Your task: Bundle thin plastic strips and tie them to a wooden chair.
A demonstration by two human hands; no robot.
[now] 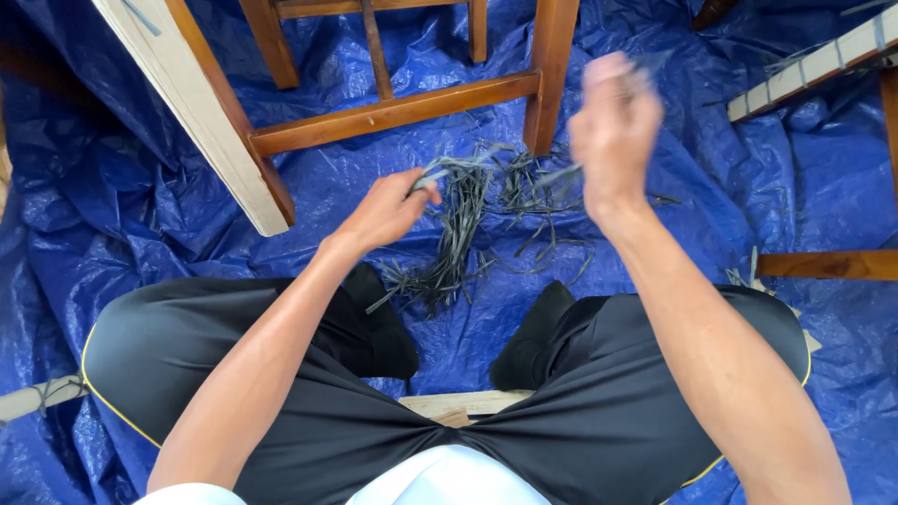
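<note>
Left hand [388,210]: lowered in front of the knees, fingers pinched on the end of a grey strip [447,174] that runs from the fingertips toward the right. Grip closed on that strip.

Right hand [615,122]: raised higher than the left, blurred by motion, fingers curled. A thin grey strand shows just beside it at the wrist side, pointing toward the left hand; whether the fingers clasp it cannot be told.

Pile of grey strips [458,243]: loose, flat, narrow lengths heaped on the ground between the two feet and the chair leg, lying mostly lengthwise, with strays scattered to the right.

Blue tarp [112,206]: crinkled sheet covering the whole floor under everything.

Wooden chair frame [393,110]: brown legs and crossbars standing on the tarp just beyond the pile; one leg touches the far edge of the strips.

Pale plank [187,103]: leaning diagonally at upper left, against the brown frame.

Second frame piece [809,64]: upper right, pale rail bound with grey strips.

Brown wooden bar [828,265]: at right edge, near the right knee.

Black trousers [234,365]: the person sits with knees apart, black shoes beside the pile.
</note>
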